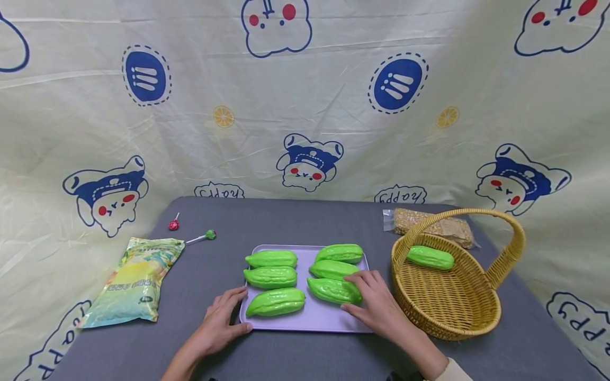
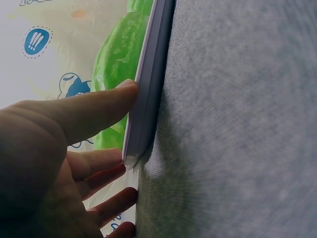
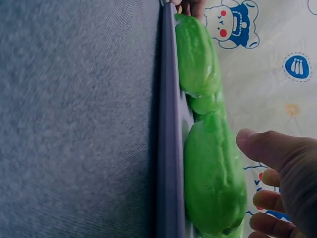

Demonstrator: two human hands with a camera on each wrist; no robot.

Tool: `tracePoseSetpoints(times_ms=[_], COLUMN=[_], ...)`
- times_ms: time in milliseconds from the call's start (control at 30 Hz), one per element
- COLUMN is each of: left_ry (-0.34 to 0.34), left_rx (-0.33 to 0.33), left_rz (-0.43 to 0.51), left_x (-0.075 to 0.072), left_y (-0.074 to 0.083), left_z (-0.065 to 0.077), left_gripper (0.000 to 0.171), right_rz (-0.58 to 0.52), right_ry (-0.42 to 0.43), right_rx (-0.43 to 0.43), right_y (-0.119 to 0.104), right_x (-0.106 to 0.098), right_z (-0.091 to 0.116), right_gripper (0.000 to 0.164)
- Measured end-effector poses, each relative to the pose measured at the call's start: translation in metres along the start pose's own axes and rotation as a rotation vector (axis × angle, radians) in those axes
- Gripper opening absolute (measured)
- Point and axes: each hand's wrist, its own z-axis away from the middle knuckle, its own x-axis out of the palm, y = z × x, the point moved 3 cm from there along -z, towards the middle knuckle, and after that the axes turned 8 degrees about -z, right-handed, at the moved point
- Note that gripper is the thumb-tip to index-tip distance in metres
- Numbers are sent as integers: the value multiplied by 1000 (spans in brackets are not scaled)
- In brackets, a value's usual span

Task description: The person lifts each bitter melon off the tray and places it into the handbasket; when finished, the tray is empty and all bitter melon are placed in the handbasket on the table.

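Note:
A lilac tray [image 1: 329, 320] lies on the table with bright green, ridged bitter melons in two columns of three. My left hand [image 1: 221, 319] is at its near left corner, fingers fairly straight; in the left wrist view the thumb [image 2: 106, 106] touches the rim. Beside it lies the near left melon [image 1: 275, 302]. My right hand [image 1: 378, 304] is over the tray's right side, around the right end of the near right melon [image 1: 335, 291]. The right wrist view has the thumb [image 3: 262, 146] spread apart from the fingers, with a gap to that melon [image 3: 215, 173].
Right of the tray stands a wicker basket [image 1: 448, 330] with a tall handle and one melon [image 1: 430, 257] inside. Behind it lies a clear bag of grains [image 1: 436, 225]. At left are a yellow-green snack bag [image 1: 135, 280], a red lollipop [image 1: 173, 225] and a green lollipop [image 1: 210, 234].

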Motion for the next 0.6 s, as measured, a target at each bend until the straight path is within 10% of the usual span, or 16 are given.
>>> tracePoseSetpoints(times_ms=[600], left_ry=[16], left_rx=[6], left_rz=[0], left_x=[0], left_y=[1], left_z=[0], left_gripper=[67], right_rz=[69], right_ry=[-34], right_rx=[21], right_y=[7], right_x=[19], right_z=[-1], right_gripper=[56])
